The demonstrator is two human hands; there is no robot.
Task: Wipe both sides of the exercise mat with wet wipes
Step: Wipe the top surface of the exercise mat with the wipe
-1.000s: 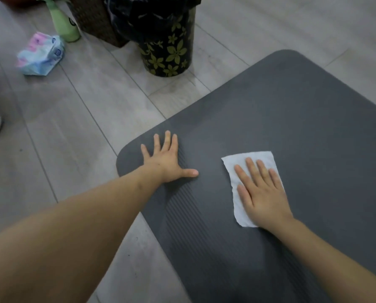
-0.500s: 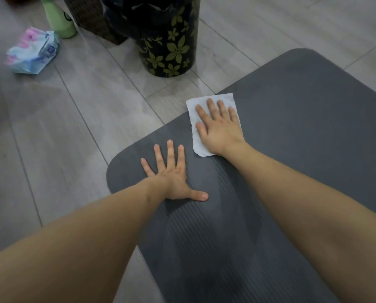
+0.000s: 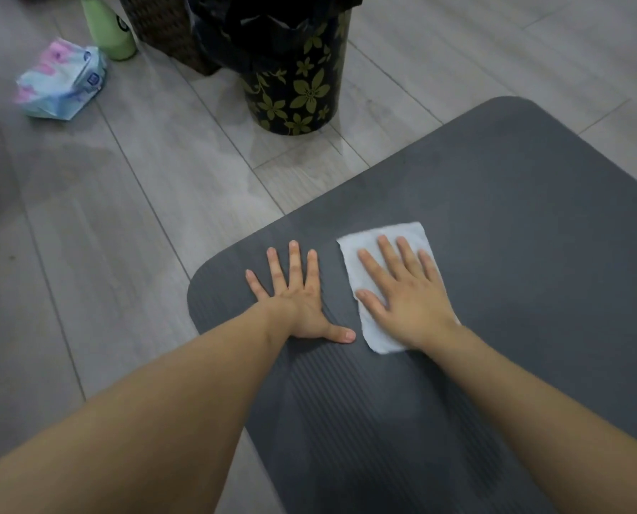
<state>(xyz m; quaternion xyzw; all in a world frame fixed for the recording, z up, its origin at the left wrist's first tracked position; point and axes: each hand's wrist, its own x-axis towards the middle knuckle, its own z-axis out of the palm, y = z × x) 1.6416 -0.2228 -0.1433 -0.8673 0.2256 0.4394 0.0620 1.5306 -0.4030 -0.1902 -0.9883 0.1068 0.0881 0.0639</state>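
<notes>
A dark grey ribbed exercise mat point(image 3: 513, 231) lies flat on the wooden floor, its rounded corner at the lower left. My left hand point(image 3: 298, 294) presses flat on the mat near that corner, fingers spread and straight. My right hand point(image 3: 406, 294) lies flat on a white wet wipe point(image 3: 361, 250), pressing it against the mat just right of the left hand. The wipe is spread out, its near half hidden under the palm.
A pack of wet wipes point(image 3: 61, 83) lies on the floor at the far left. A green bottle point(image 3: 111, 31) stands beside it. A black bin with yellow flowers point(image 3: 294, 90) and a woven basket point(image 3: 161, 31) stand just beyond the mat's edge.
My right hand slid the wipe out to the mat's far edge, then back toward me, ending beside the left hand. The left hand stays pressed near the corner.
</notes>
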